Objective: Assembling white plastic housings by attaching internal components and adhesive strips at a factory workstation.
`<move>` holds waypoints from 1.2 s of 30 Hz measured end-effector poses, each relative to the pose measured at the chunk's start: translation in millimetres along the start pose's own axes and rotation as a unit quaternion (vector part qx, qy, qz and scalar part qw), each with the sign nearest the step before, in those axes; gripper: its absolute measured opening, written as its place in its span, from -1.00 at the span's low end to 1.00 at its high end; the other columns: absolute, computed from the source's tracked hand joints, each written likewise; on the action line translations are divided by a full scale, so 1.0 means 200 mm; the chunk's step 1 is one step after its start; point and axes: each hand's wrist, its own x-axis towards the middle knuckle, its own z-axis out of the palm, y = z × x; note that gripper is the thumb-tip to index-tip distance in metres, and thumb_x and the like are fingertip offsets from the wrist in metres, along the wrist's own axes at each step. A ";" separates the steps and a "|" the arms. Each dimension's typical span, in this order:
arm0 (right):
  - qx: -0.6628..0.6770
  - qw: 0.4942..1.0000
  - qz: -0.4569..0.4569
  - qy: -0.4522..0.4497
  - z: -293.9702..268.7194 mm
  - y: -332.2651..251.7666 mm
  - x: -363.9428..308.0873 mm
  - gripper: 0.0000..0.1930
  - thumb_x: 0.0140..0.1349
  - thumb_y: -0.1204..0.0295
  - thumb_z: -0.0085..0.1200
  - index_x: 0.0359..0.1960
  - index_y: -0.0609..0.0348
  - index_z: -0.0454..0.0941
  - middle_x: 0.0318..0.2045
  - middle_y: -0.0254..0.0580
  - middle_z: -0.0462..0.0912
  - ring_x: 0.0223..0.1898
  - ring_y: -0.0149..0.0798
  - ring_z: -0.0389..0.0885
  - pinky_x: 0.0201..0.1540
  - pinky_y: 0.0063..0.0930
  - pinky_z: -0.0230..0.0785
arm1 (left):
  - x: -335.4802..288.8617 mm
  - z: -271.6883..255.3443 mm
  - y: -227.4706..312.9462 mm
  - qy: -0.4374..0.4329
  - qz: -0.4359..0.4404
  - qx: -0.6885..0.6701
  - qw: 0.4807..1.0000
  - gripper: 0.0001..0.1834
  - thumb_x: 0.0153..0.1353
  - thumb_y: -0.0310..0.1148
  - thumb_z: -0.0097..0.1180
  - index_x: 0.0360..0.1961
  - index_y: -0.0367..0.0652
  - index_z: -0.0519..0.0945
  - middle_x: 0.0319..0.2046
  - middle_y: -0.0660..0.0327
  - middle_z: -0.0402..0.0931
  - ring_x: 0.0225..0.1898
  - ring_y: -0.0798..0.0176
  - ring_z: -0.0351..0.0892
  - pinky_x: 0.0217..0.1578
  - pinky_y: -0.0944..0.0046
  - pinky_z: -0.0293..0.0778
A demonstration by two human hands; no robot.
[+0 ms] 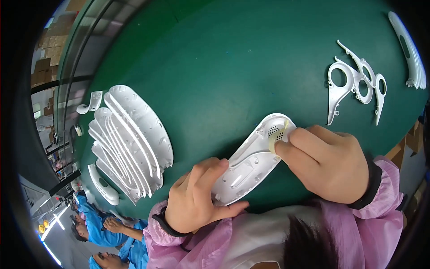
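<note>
A long white plastic shell (244,172) with rounded ends lies tilted before me, its hollow inner side up. My left hand (197,193) grips its near left end, the thumb below the rim and the fingers over the upper edge. At the far right end is a round patch of small holes (274,131). A thin yellowish strip (272,144) curves beside those holes. My right hand (329,159) pinches this strip between thumb and forefinger against the inside of the shell; the fingertips partly hide it.
Several similar white shells (143,121) stand stacked on the green table (224,67) at left, with a small curved white part (93,103) and a white casing (103,186) nearby. Several ringed white parts (336,89) lie at right, near stacked white pieces (405,49). People in blue (101,224) sit lower left.
</note>
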 end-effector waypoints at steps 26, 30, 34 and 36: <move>-0.024 0.991 0.041 -0.121 0.02 -0.06 0.04 -0.63 -0.13 0.31 0.43 -0.28 0.16 0.59 -0.20 -0.26 0.52 -0.51 -0.30 0.62 -0.55 -0.45 0.45 | 0.01 0.03 0.00 -0.044 -0.007 0.010 0.999 -0.06 -0.07 -0.16 0.45 0.38 -0.15 0.39 -0.26 0.12 0.45 -0.40 0.10 0.59 -0.35 0.16 0.61; 0.039 0.997 0.058 -0.033 0.01 -0.04 0.03 -0.68 -0.19 0.47 0.43 -0.33 0.17 0.62 -0.33 -0.26 0.58 -0.54 -0.28 0.60 -0.56 -0.45 0.44 | 0.01 0.01 0.01 -0.049 -0.027 0.023 0.998 -0.07 -0.11 -0.16 0.46 0.37 -0.05 0.44 -0.31 0.18 0.44 -0.45 0.16 0.57 -0.38 0.21 0.60; 0.063 0.995 0.078 -0.015 0.02 -0.04 0.04 -0.68 -0.22 0.50 0.42 -0.36 0.19 0.60 -0.39 -0.25 0.55 -0.56 -0.24 0.58 -0.58 -0.41 0.41 | 0.01 0.01 0.01 -0.030 -0.047 0.016 0.998 -0.10 -0.16 -0.15 0.47 0.33 0.02 0.51 -0.42 0.28 0.42 -0.54 0.24 0.53 -0.46 0.26 0.56; 0.047 0.996 0.069 -0.022 0.02 -0.06 0.03 -0.70 -0.20 0.50 0.40 -0.38 0.19 0.58 -0.40 -0.25 0.54 -0.57 -0.24 0.57 -0.59 -0.41 0.40 | 0.02 0.00 0.01 -0.034 -0.037 0.015 0.999 -0.10 -0.21 -0.22 0.51 0.29 -0.08 0.52 -0.38 0.20 0.54 -0.54 0.18 0.56 -0.47 0.22 0.55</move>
